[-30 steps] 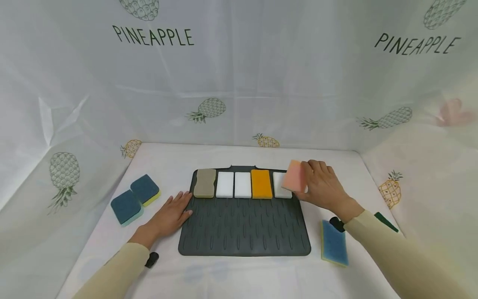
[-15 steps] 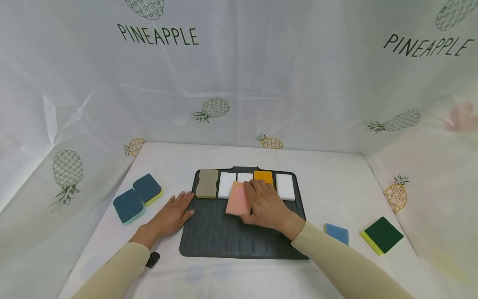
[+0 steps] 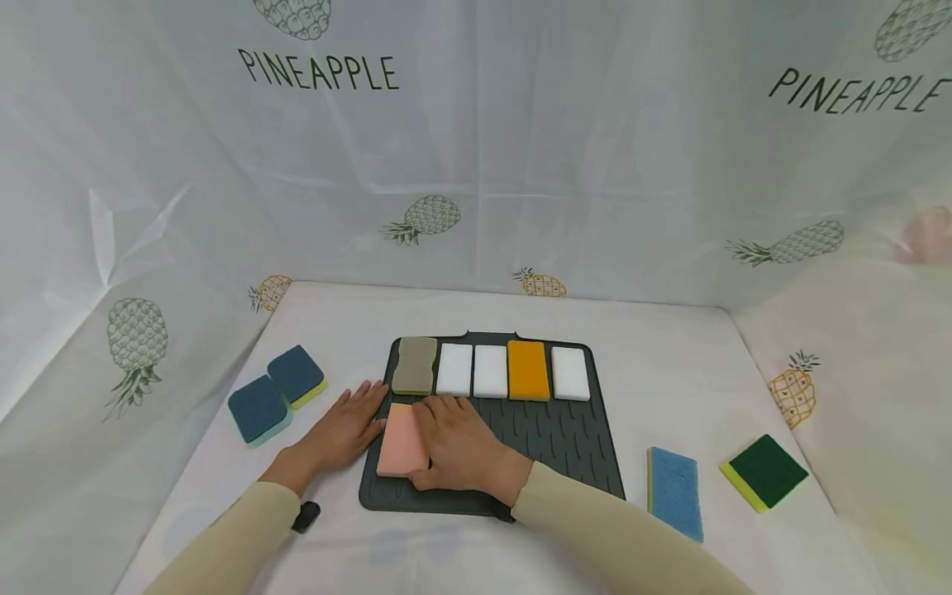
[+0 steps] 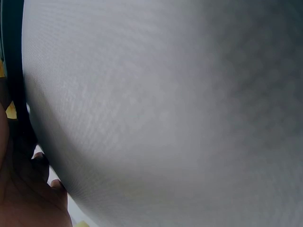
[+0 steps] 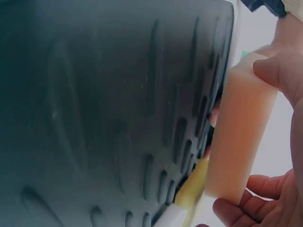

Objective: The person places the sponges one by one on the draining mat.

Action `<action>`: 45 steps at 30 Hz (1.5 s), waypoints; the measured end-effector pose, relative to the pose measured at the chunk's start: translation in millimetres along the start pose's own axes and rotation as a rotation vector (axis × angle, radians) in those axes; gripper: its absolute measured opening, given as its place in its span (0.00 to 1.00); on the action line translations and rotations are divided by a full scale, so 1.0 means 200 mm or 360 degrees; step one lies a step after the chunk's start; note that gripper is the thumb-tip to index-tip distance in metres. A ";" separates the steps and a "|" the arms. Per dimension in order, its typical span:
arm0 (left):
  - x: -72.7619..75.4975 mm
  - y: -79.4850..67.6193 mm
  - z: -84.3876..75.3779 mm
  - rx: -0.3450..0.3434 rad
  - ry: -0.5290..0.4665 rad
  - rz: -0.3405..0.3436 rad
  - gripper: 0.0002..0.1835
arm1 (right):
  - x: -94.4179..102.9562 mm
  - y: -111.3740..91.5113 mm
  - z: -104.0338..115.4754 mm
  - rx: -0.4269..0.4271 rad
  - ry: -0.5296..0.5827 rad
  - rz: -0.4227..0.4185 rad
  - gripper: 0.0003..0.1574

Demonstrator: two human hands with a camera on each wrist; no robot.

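Observation:
My right hand (image 3: 464,446) grips a pink-orange sponge (image 3: 400,446) over the front left of a dark ridged mat (image 3: 561,446). In the right wrist view, thumb and fingertips hold the same sponge (image 5: 242,127) by its two short ends. Flat beside the mat's left edge lies my left hand (image 3: 344,430), its fingertips at the rim. Along the back of the mat runs a row of sponges: a grey-beige one (image 3: 415,365), two white ones, an orange one (image 3: 529,371) and another white one (image 3: 570,373). The left wrist view shows mostly blurred pale tabletop.
Two dark blue-topped sponges (image 3: 259,409) lie touching at the left of the white table. To the right are a blue sponge (image 3: 675,492) and a green-topped yellow sponge (image 3: 766,471). A pineapple-printed white curtain (image 3: 595,165) surrounds the table.
My right hand has carried the pink-orange sponge from the mat's back right across to its front left. The left hand has stayed in place. The view has shifted slightly.

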State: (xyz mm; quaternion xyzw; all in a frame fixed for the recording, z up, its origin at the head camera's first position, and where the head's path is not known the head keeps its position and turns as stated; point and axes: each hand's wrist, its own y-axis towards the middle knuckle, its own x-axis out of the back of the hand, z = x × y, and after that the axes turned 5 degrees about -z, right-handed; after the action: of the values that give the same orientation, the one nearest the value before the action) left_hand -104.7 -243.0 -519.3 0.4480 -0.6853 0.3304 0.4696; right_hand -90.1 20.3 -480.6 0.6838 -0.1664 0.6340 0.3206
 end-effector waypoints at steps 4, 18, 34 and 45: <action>0.00 0.00 0.00 -0.0021 0.0000 -0.0018 0.35 | -0.03 0.01 0.03 0.0024 -0.0036 -0.0003 0.56; 0.01 -0.01 -0.02 -0.0051 0.0030 -0.0047 0.33 | -0.09 0.02 0.07 0.0063 -0.0122 -0.0012 0.61; 0.00 -0.01 -0.02 -0.0028 -0.0042 -0.0038 0.34 | -0.05 -0.01 0.04 0.0015 -0.0014 0.0107 0.69; 0.00 0.00 -0.03 0.0025 -0.0011 0.0016 0.35 | 0.12 -0.18 -0.17 0.0009 -0.0037 0.0047 0.61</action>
State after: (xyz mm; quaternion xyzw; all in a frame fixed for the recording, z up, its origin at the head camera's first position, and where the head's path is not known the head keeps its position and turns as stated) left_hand -102.2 -237.2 -516.3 0.4495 -0.6864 0.3367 0.4620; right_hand -88.6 73.5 -465.3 0.6896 -0.1784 0.6311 0.3073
